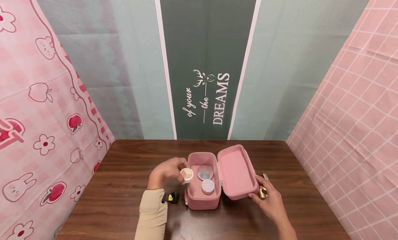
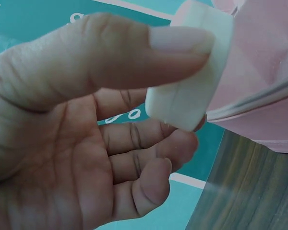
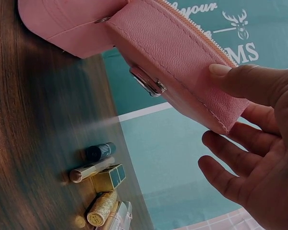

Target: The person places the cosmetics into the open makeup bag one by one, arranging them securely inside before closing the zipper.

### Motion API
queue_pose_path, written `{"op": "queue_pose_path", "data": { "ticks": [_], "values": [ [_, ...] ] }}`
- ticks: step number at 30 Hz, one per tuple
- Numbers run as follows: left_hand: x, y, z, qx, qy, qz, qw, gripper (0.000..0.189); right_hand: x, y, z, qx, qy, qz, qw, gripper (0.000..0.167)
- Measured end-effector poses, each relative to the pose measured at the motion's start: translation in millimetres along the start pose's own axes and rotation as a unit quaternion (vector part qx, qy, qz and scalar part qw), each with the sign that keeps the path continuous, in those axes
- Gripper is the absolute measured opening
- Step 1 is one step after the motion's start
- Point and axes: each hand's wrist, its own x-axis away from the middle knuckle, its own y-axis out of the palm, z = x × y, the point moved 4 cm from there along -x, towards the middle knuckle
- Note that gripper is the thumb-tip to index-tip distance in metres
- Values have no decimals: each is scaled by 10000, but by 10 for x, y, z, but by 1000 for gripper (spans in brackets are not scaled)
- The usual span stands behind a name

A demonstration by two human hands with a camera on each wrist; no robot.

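Observation:
A pink zippered cosmetic case (image 1: 203, 202) stands on the table with its lid (image 1: 237, 171) swung out to the right. Between thumb and fingers my left hand (image 1: 168, 169) pinches a small round white compact (image 1: 187, 174), its face split into pale and pinkish sections, at the case's left rim. The left wrist view shows the compact edge-on under the thumb. Inside the case lie a clear round container (image 1: 205, 172) and a pale lilac round one (image 1: 208, 186). My right hand (image 1: 272, 202) grips the lid's outer edge, thumb on its side wall (image 3: 197, 72).
Beyond the lid, several cosmetic tubes lie on the dark wooden table (image 1: 124, 198), among them a gold one (image 3: 103, 208), a square gold one (image 3: 110, 178) and a dark one (image 3: 100, 151). Fabric hangs behind and at both sides.

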Motion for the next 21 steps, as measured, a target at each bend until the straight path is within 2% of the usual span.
{"op": "queue_pose_path", "data": {
  "ticks": [3, 11, 15, 18, 21],
  "values": [
    [-52, -4, 34, -172, -52, -56, 9998, 40, 1, 1, 3, -18, 21, -11, 10000, 66],
    [-239, 27, 170, -1050, 235, -268, 9938, 39, -1, 1, 7, -4, 30, -2, 10000, 66],
    [-322, 93, 199, -969, 267, -455, 9939, 40, 7, 0, 12, 15, 0, 28, 10000, 66],
    [-388, 163, 204, -780, 176, -680, 9945, 41, 11, -2, 16, 21, -1, 39, 10000, 67],
    [-462, 228, 214, -795, 49, -863, 9931, 40, 10, -3, 18, 26, 18, 34, 10000, 67]
  ]
}}
